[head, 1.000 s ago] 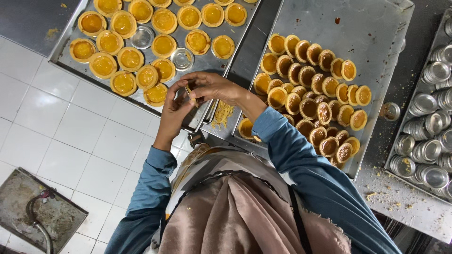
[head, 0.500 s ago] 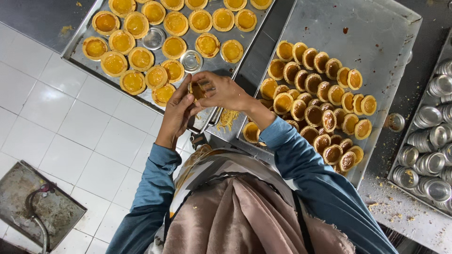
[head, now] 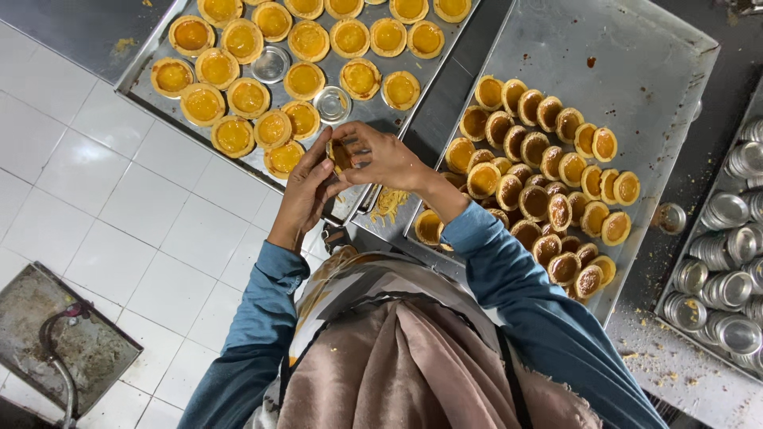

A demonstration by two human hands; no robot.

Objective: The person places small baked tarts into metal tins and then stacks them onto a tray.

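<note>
golden round tart (head: pixel 342 153) pinched between left hand (head: pixel 306 193) and right hand (head: pixel 389 156).

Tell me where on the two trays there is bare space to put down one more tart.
The right tray is bare along its far part, beyond the heaped tarts. The left tray is crowded, with only a strip by its near corner, beside both hands holding a tart.

A white tiled floor (head: pixel 119 206) spreads under even, bright light, with a grimy metal drain cover (head: pixel 60 349) and a thin hose (head: pixel 60 361) at one corner, beside a dark, crumb-strewn worktop (head: pixel 675 365).
</note>
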